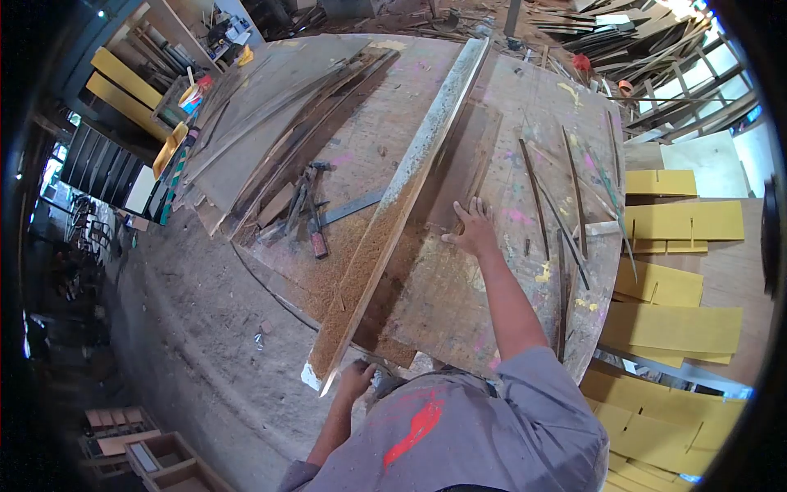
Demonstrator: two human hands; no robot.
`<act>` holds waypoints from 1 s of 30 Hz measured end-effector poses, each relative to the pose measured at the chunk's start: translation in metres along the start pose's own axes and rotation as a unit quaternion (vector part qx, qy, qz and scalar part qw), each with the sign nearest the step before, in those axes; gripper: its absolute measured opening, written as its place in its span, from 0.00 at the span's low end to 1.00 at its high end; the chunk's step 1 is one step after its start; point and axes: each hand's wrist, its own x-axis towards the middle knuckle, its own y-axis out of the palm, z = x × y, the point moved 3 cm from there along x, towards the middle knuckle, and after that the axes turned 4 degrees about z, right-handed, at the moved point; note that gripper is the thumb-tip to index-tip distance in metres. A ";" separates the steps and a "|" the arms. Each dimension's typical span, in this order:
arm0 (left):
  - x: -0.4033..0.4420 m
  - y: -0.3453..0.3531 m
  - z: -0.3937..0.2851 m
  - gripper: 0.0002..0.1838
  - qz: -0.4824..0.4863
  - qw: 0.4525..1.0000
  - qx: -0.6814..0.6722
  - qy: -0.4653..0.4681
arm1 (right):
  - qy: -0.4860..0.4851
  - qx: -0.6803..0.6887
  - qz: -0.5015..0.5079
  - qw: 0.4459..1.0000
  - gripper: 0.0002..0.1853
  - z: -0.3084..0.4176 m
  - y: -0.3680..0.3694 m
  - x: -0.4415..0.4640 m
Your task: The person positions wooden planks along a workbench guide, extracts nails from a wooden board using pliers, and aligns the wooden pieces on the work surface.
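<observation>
A long wooden plank (426, 160) runs diagonally across the worktable (484, 303), its far part whitish and its near part coated in sawdust. My right hand (474, 228) is open with spread fingers, just right of the plank over a flat brown board (464, 176). Close to the plank's near end is my left hand (357, 379), its fingers curled; what they hold, if anything, is hidden. Left of the plank, sawdust (328, 275) lies heaped around a red-handled hammer (317, 234) and a flat metal strip (352, 209).
Thin dark strips (534, 197) lie on the table's right side, and long wooden offcuts (303, 131) on its left. Yellow slotted panels (672, 328) stand beyond the right edge. A dark cable (275, 291) hangs past the left edge. Scrap wood (656, 57) fills the far right.
</observation>
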 end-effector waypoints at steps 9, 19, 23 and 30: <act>-0.015 -0.048 -0.181 0.18 -0.125 0.978 0.042 0.162 | 0.006 0.005 -0.002 1.000 0.59 -0.024 -0.017 0.035; 0.001 -0.046 -0.215 0.16 -0.114 0.983 0.052 0.135 | 0.000 0.048 -0.017 0.999 0.59 -0.058 -0.029 0.086; 0.010 -0.029 -0.205 0.15 -0.114 0.980 0.067 0.148 | 0.016 0.021 0.005 1.000 0.60 -0.063 -0.045 0.101; 0.017 -0.022 -0.203 0.17 -0.091 0.984 0.098 0.121 | 0.010 0.003 -0.002 1.000 0.60 -0.087 -0.042 0.131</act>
